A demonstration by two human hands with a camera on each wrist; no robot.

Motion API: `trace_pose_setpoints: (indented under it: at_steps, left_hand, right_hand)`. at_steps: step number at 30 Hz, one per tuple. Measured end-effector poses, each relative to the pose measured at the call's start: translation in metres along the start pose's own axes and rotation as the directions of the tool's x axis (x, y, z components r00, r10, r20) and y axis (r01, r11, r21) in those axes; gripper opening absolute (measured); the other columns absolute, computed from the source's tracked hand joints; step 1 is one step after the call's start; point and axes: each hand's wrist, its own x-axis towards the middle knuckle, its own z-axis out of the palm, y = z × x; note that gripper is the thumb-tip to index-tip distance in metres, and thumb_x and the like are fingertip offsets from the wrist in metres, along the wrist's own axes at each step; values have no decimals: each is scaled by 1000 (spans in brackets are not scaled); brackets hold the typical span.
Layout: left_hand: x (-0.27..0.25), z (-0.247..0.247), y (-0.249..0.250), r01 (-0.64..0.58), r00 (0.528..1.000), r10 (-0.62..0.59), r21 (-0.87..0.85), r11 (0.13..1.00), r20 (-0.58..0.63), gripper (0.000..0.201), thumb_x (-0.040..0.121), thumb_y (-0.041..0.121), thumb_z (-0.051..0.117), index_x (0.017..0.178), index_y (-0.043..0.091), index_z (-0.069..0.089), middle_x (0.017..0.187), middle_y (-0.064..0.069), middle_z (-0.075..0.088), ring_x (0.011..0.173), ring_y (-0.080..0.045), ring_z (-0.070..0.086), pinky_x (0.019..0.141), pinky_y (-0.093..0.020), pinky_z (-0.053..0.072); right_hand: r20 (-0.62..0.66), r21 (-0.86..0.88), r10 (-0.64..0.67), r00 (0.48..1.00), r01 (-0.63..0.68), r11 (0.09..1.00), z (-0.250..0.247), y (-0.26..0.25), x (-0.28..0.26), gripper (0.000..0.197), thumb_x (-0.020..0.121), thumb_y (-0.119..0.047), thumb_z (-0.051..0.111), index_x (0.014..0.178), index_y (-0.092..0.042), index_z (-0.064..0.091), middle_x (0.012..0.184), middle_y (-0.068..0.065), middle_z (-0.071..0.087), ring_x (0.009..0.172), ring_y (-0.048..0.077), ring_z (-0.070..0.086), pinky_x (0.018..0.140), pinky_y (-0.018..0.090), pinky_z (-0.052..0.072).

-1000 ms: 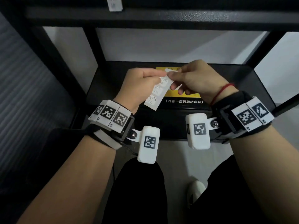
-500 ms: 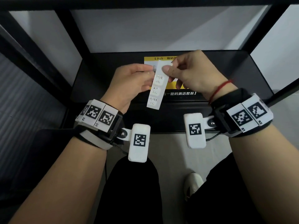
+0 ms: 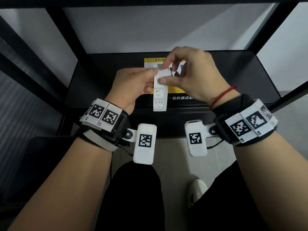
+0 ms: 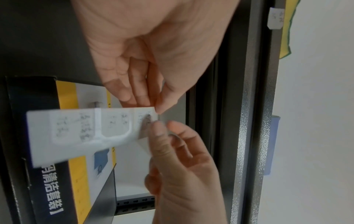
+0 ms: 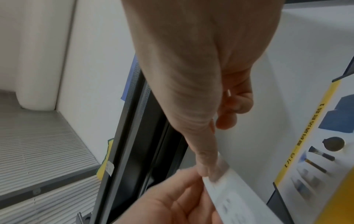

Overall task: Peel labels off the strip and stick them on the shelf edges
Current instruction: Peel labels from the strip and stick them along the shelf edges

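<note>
Raised since earlier, right hand pinches the top label's corner while left hand pinches the strip between them: featherlight, limp paper, tear-prone; peel by the lifted corner.

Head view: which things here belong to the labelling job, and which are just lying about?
Job:
- label strip, pinched by left hand
- top label, picked at by right hand
- shelf edge

Lying about:
- yellow-and-black box on the shelf
- white shoe
</note>
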Motion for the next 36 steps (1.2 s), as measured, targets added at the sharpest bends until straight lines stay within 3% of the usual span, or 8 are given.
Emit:
trace_pose_setpoints:
  at_steps: [3, 11, 13, 17, 20, 28, 33, 36]
  left_hand:
    - [3, 1, 2, 36, 999, -34, -50, 998, 37, 17, 93, 22, 71, 106, 11, 76, 97, -3, 82, 87, -10, 76, 72, -21, 55]
    - [12, 2, 6, 77, 997, -74, -104, 992, 36, 26, 93, 16, 70, 118, 12, 72, 108, -7, 80, 106, -18, 75, 90, -28, 58]
    - [13, 3, 7, 80, 997, -77, -110, 991, 30, 24, 93, 15, 69, 118, 13, 71, 108, -8, 80, 107, -18, 75, 88, -27, 59]
    - [13, 4, 8, 86, 996, -82, -112, 990, 36, 23, 95, 16, 68, 118, 14, 71, 106, -7, 79, 99, -15, 75, 73, -20, 58]
    - [14, 5, 10, 93, 995, -89, -110, 990, 36, 17, 96, 16, 66, 112, 17, 71, 110, -8, 78, 100, -14, 74, 70, -17, 58]
    - [14, 8, 11, 100, 995, -97, -92, 991, 39, 21, 97, 18, 63, 117, 16, 72, 111, -6, 79, 98, -14, 75, 66, -18, 56]
    - [13, 9, 12, 123, 991, -117, -97, 988, 62, 23, 100, 17, 59, 120, 15, 70, 110, -4, 79, 88, -9, 75, 64, -17, 57]
    - [13, 9, 12, 102, 993, -97, -79, 992, 65, 24, 101, 16, 58, 121, 16, 70, 112, -4, 79, 96, -12, 76, 70, -18, 58]
  right_hand:
    - [11, -51, -44, 999, 45, 998, 6, 1, 1, 29, 74, -34, 88, 99, -27, 73, 90, -7, 62, 63, -7, 46, 71, 14, 40]
    - [-44, -40, -81, 996, 79, 996, 8, 5, 7, 24, 78, -33, 85, 101, -31, 77, 93, -5, 61, 68, -9, 46, 76, 34, 54]
    - [-53, -31, -84, 995, 82, 996, 8, 7, 8, 24, 79, -32, 85, 101, -31, 77, 92, -6, 61, 68, -9, 46, 76, 32, 53]
    - [-70, -20, -92, 993, 90, 996, 9, 9, 10, 23, 80, -29, 84, 102, -31, 79, 90, -7, 58, 66, -11, 44, 73, 24, 47]
    - [-86, -17, -100, 991, 99, 995, 8, 10, 10, 20, 81, -27, 83, 100, -30, 80, 88, -8, 56, 62, -10, 44, 71, 20, 41]
    - [-81, -41, -112, 990, 109, 993, 9, 13, 8, 24, 81, -25, 82, 104, -30, 78, 93, -3, 63, 67, -9, 47, 76, 37, 56]
    - [-86, -49, -121, 989, 117, 992, 8, 14, 8, 20, 81, -23, 81, 99, -31, 79, 92, -5, 61, 68, -8, 48, 74, 41, 57]
    - [-92, -31, -114, 989, 112, 993, 9, 14, 8, 11, 82, -25, 81, 91, -31, 78, 92, -10, 55, 67, -8, 48, 70, 36, 55]
